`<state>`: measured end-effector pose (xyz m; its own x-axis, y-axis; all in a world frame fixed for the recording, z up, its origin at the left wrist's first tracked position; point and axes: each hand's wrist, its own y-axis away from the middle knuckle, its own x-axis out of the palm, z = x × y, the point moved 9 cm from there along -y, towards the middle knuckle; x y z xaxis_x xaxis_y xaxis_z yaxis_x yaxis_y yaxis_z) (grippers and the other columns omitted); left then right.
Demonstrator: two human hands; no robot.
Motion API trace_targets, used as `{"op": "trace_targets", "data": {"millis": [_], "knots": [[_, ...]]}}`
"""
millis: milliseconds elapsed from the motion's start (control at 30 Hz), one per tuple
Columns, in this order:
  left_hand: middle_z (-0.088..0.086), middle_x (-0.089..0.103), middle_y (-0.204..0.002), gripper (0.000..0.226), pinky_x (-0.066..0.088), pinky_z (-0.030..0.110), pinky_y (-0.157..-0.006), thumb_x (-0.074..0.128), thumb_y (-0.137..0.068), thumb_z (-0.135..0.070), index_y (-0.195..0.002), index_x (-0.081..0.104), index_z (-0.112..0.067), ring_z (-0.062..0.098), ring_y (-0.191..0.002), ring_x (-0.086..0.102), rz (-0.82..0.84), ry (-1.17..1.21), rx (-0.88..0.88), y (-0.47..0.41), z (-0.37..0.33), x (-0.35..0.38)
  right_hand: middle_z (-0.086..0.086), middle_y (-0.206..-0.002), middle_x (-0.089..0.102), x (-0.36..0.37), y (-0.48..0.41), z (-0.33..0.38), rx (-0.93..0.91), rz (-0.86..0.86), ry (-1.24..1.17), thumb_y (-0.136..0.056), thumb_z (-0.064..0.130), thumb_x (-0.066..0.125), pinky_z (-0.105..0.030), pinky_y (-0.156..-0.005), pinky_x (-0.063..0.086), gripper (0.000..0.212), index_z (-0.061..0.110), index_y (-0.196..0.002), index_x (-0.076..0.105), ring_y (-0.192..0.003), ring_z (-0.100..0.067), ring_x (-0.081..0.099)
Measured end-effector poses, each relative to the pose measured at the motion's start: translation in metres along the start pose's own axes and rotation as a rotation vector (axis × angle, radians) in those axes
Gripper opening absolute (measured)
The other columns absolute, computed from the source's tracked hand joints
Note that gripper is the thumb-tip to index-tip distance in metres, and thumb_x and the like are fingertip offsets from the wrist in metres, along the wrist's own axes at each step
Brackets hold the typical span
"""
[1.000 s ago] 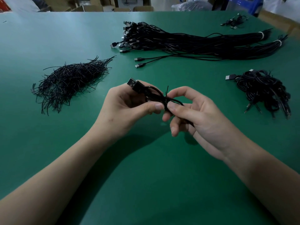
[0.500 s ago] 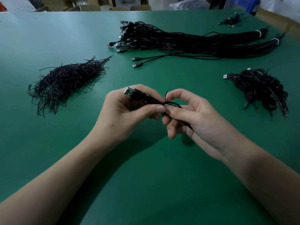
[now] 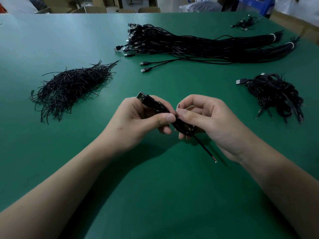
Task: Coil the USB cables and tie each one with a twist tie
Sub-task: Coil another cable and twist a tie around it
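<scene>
A: Left hand (image 3: 136,121)?
B: Curled round coiled USB cable (image 3: 183,129), plug up, right of twist-tie pile (image 3: 69,87).
A: Right hand (image 3: 212,121)?
B: Pinched twist tie (image 3: 178,106) at same coil, farther right of pile.

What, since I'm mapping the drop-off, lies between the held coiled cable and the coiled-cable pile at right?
Nothing visible: only bare table lies between the coiled cable, held by left hand and right hand, and the pile of coiled cables.

A small packing workshop: a green work table (image 3: 51,169) with bulk black USB cable bundles (image 3: 207,45), cardboard boxes (image 3: 89,9) beyond its far edge.
</scene>
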<state>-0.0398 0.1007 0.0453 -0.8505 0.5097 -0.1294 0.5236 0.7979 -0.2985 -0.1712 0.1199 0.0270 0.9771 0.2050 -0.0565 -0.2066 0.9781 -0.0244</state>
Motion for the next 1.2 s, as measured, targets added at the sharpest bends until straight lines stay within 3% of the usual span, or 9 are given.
{"op": "trace_targets", "data": {"millis": [167, 300, 467, 633, 833, 1067, 1200], "knots": [[-0.005, 0.073, -0.070, 0.004, 0.053, 0.017, -0.069, 0.068, -0.084, -0.013, -0.088, 0.069, -0.011, 0.007, -0.064, 0.067, 0.030, 0.010, -0.008, -0.001, 0.002, 0.003, -0.005, -0.072, 0.069, 0.002, 0.000, -0.005, 0.055, 0.029, -0.062, -0.096, 0.018, 0.063, -0.023, -0.052, 0.049, 0.010, 0.014, -0.087, 0.066, -0.061, -0.019, 0.066], [-0.004, 0.071, -0.081, 0.015, 0.055, 0.024, -0.068, 0.072, -0.081, -0.012, -0.089, 0.067, -0.001, 0.014, -0.065, 0.067, -0.050, 0.044, 0.023, -0.001, 0.002, -0.001, -0.014, -0.074, 0.072, 0.001, -0.001, -0.005, 0.030, 0.005, -0.083, -0.097, 0.016, 0.062, -0.020, -0.051, 0.048, 0.009, 0.010, -0.090, 0.064, -0.059, -0.017, 0.067], [0.002, 0.071, -0.072, 0.010, 0.054, 0.023, -0.068, 0.071, -0.082, -0.013, -0.087, 0.068, -0.005, 0.014, -0.064, 0.066, -0.068, 0.038, 0.011, -0.001, 0.003, -0.003, -0.020, -0.084, 0.075, 0.002, -0.001, -0.004, 0.019, -0.010, -0.123, -0.097, 0.014, 0.061, -0.025, -0.058, 0.054, 0.008, 0.009, -0.091, 0.061, -0.067, -0.023, 0.071], [0.007, 0.070, -0.071, 0.006, 0.053, 0.025, -0.071, 0.066, -0.087, -0.007, -0.088, 0.065, -0.001, 0.020, -0.069, 0.068, 0.029, 0.052, 0.017, -0.002, 0.000, 0.006, -0.028, -0.090, 0.072, -0.001, -0.001, -0.008, 0.059, -0.044, -0.196, -0.095, 0.014, 0.063, -0.032, -0.068, 0.058, 0.007, 0.013, -0.089, 0.064, -0.072, -0.029, 0.072], [-0.005, 0.069, -0.070, 0.010, 0.051, 0.021, -0.071, 0.067, -0.086, -0.015, -0.088, 0.065, -0.005, 0.012, -0.066, 0.066, 0.043, 0.035, 0.007, -0.003, -0.004, 0.002, -0.007, -0.077, 0.072, -0.002, -0.001, -0.005, 0.046, -0.059, -0.199, -0.092, 0.015, 0.065, -0.024, -0.064, 0.058, 0.006, 0.013, -0.087, 0.063, -0.068, -0.023, 0.072], [-0.002, 0.068, -0.065, 0.007, 0.050, 0.018, -0.068, 0.071, -0.084, -0.013, -0.085, 0.068, -0.006, 0.011, -0.061, 0.063, 0.011, 0.007, -0.037, -0.002, 0.001, -0.002, -0.004, -0.074, 0.072, -0.007, 0.001, 0.004, -0.061, -0.129, -0.089, -0.094, 0.010, 0.066, -0.018, -0.058, 0.050, 0.010, 0.012, -0.084, 0.068, -0.065, -0.013, 0.066], [-0.002, 0.067, -0.065, 0.010, 0.049, 0.017, -0.068, 0.071, -0.084, -0.016, -0.084, 0.067, -0.006, 0.011, -0.061, 0.062, -0.049, 0.010, -0.044, -0.002, 0.003, -0.008, -0.003, -0.074, 0.071, -0.011, 0.001, 0.011, -0.159, -0.182, -0.039, -0.091, 0.008, 0.071, -0.020, -0.064, 0.052, 0.010, 0.012, -0.082, 0.071, -0.069, -0.010, 0.067]]}}
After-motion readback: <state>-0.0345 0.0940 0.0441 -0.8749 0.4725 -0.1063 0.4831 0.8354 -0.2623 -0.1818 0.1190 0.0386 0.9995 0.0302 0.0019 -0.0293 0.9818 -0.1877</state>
